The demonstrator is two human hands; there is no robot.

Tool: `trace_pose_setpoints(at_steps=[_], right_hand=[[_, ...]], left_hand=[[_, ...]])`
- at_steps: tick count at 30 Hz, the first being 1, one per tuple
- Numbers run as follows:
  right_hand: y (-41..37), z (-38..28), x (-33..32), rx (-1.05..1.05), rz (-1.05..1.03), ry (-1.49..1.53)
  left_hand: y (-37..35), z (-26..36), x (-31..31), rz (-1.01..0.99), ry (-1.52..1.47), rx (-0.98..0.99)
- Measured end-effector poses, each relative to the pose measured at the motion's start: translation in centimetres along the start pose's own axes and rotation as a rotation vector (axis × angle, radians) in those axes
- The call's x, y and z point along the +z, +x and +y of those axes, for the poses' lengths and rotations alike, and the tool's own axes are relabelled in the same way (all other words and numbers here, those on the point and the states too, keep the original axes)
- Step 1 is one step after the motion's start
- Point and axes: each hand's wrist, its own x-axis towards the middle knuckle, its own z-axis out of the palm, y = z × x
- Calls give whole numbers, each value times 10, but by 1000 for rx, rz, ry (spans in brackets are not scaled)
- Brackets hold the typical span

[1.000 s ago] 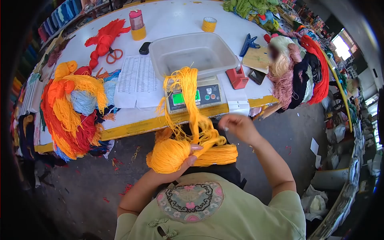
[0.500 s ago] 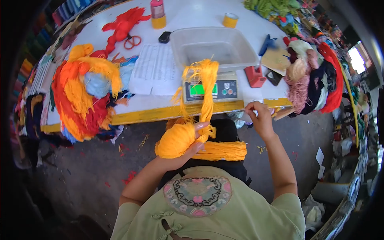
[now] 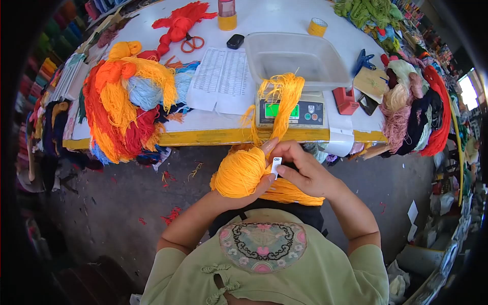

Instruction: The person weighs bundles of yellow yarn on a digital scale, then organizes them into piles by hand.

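My left hand (image 3: 265, 185) is closed around a thick hank of yellow-orange yarn (image 3: 238, 173) in front of my body. Its loose upper end (image 3: 287, 96) drapes over the digital scale (image 3: 311, 113) and partly covers the green display. Between my right thumb and fingers is a small white label (image 3: 276, 165) with dark print; my right hand (image 3: 301, 172) brings it against the yarn next to my left fingers. More yellow-orange yarn (image 3: 295, 195) lies across my lap below my hands. A clear plastic tub (image 3: 300, 56) rests on the scale.
Printed sheets (image 3: 218, 81), red-handled scissors (image 3: 192, 43) and a black object (image 3: 235, 41) lie left of the tub. A mixed yarn pile (image 3: 119, 101) hangs over the left edge. At right are a red dispenser (image 3: 345, 101), a hanging white label strip (image 3: 341, 141) and more yarn (image 3: 406, 107).
My right hand has moved left from the table edge to the yarn, bringing the white label. My left hand still holds the hank. The view has shifted slightly.
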Motion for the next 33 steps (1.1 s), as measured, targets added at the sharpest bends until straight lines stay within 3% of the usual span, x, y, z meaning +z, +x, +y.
trace_pose_setpoints(at_steps=[1,4,7,9,11,13,16,19,22,25,28,31,33], right_hand=[[1,0,3,69,-52,135],[3,-4,2,49,-51,70],[1,-22,-1,120,-5,-29],[0,-26,-3,114,5,-98],[-2,-20,-7,46,-12,-140],[2,-16,-11,-164,-45,-162],[8,-11,-12,-320,-101,-134],[6,-9,-11,-305,-87,-184],[-1,5,-4,-260,19,-142],[-5,7,7,-148,94,-1],[-5,-5,10,-132,138,-83],[-4,-17,6,-87,137,-200],[-8,-15,-2,-95,124,-280]], left_hand=[[1,2,-2,-6,54,-23],[2,-7,2,159,386,195],[5,-16,2,263,422,398],[-4,-22,5,121,232,144],[-8,-22,6,47,123,27],[2,1,-5,46,102,47],[3,7,-17,-236,-533,-506],[0,-10,-18,-394,-756,-684],[-1,9,-20,-170,-309,-281],[-7,-6,-1,34,-291,-142],[-3,1,-5,134,-231,-205],[-2,-2,-2,151,-497,-263],[3,-8,-9,196,-142,19]])
